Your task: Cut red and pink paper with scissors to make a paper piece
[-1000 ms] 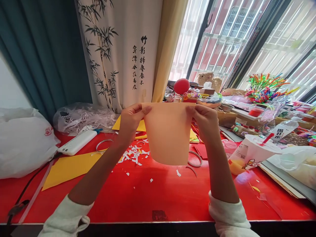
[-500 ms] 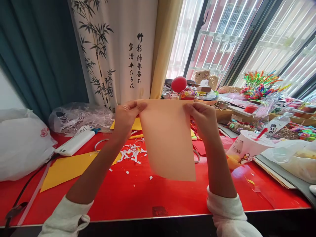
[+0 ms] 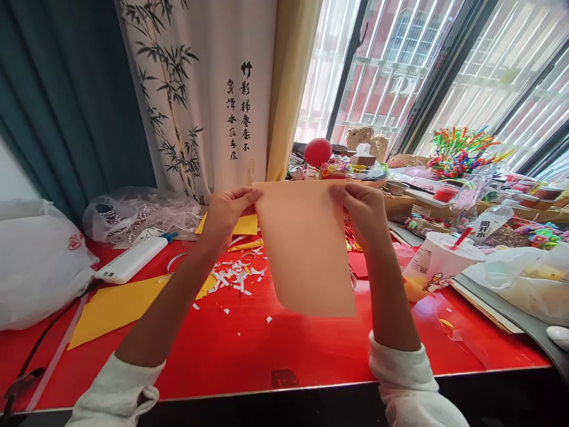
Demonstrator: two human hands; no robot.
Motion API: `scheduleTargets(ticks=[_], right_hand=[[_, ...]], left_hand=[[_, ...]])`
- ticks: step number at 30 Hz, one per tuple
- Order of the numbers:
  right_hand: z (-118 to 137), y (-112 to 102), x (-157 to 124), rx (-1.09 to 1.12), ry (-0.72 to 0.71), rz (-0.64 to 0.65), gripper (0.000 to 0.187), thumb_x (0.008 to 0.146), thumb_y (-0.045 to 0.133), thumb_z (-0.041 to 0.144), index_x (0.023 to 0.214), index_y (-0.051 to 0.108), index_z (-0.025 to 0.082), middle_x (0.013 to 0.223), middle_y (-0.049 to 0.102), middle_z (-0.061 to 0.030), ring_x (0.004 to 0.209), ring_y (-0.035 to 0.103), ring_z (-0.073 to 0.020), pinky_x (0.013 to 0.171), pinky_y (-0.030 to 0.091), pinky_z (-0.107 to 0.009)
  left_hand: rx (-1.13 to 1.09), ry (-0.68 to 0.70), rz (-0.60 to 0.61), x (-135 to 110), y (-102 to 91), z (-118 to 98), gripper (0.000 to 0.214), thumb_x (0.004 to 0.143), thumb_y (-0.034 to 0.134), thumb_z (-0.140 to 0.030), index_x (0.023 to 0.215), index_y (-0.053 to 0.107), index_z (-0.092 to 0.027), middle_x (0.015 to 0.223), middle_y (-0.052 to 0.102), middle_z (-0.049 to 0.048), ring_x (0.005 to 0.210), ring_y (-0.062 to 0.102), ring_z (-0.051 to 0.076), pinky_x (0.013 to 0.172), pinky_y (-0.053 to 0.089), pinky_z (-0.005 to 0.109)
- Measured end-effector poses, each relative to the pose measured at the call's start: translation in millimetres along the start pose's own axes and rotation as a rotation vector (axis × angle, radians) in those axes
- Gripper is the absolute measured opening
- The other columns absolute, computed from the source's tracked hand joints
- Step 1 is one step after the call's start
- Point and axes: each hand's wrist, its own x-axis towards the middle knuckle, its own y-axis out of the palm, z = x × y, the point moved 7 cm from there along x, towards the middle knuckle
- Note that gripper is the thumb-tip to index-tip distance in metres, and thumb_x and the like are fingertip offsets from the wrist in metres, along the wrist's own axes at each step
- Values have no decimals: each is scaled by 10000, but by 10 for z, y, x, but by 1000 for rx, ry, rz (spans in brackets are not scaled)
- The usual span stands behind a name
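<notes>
A sheet of pale orange paper (image 3: 306,249) hangs upright above the red table, its lower edge curling a little. My left hand (image 3: 229,210) pinches its top left corner between thumb and fingers. At the top right corner, my right hand (image 3: 362,207) grips the sheet the same way, thumb in front. Behind and left of the sheet, white paper scraps (image 3: 237,276) lie scattered on the red tabletop (image 3: 222,362). Part of a yellow paper sheet (image 3: 120,308) lies beneath my left forearm.
A white power strip (image 3: 131,259) and a stuffed white plastic bag (image 3: 40,267) sit at the left. On the right stand a drink cup (image 3: 438,264) with a red straw and a water bottle (image 3: 491,219). Craft supplies crowd the windowsill, with a red balloon (image 3: 317,153).
The view has shifted slightly. The left corner of the sheet shows a little farther right of my left thumb, and its lower edge hangs slightly higher. Both hands keep their hold.
</notes>
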Motion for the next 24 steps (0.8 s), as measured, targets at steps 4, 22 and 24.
scheduleTargets(ticks=[4, 22, 24], right_hand=[[-90, -32, 21, -221, 66, 133, 275, 745, 649, 441, 696, 639, 171, 654, 584, -12, 635, 557, -157, 556, 430, -274], [415, 654, -374, -471, -279, 180, 63, 833, 603, 229, 777, 614, 203, 786, 695, 6, 738, 636, -153, 679, 454, -259], [392, 633, -355, -511, -263, 181, 80, 838, 592, 239, 767, 604, 205, 790, 697, 2, 739, 627, -161, 676, 439, -266]], left_hand=[[60, 32, -9, -15, 12, 22, 303, 641, 758, -402, 795, 746, -141, 727, 693, 21, 657, 611, 119, 727, 527, 267], [515, 119, 290, -371, 494, -24, 328, 803, 575, -447, 819, 725, -157, 621, 508, -32, 636, 437, 105, 573, 328, 206], [511, 95, 300, -372, 506, -6, 348, 791, 587, -472, 798, 722, -152, 611, 503, -34, 620, 428, 98, 560, 317, 205]])
